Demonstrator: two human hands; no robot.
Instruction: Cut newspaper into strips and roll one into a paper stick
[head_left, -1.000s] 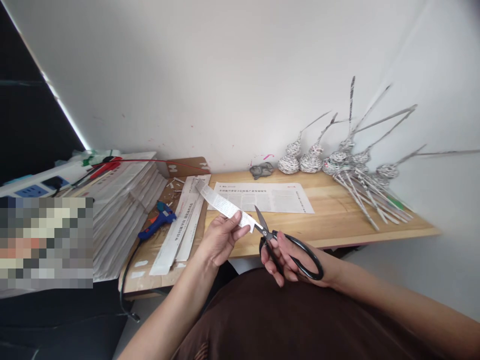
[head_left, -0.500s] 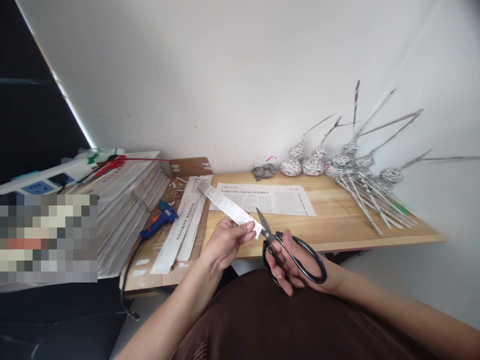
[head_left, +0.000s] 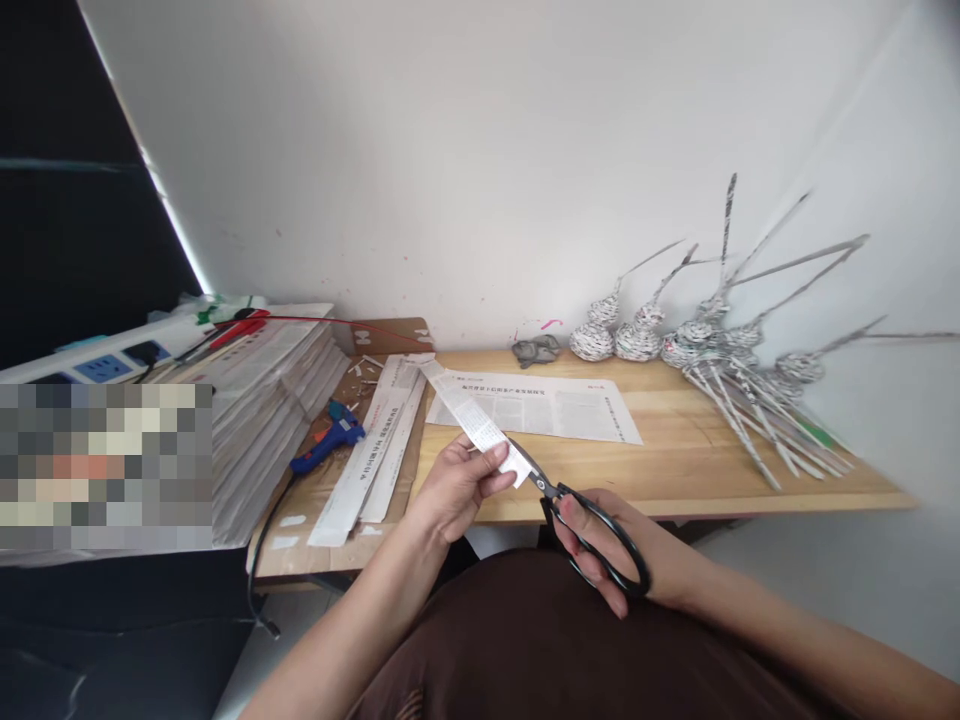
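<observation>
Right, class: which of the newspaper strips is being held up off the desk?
The strip pinched by the left hand, meeting the scissors; the others lie flat.

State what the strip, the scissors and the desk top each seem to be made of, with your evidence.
Strip, in the left hand: newsprint, thin and matte; small printed text covers it.
Scissors, in the right hand: probably metal, with handles coated glossy black.
Desk top: pale wood or laminate, with visible grain and a smooth look.

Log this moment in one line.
left hand: pinches strip near end | right hand: holds scissors, blades at strip end | desk: glue gun, newspaper
</observation>
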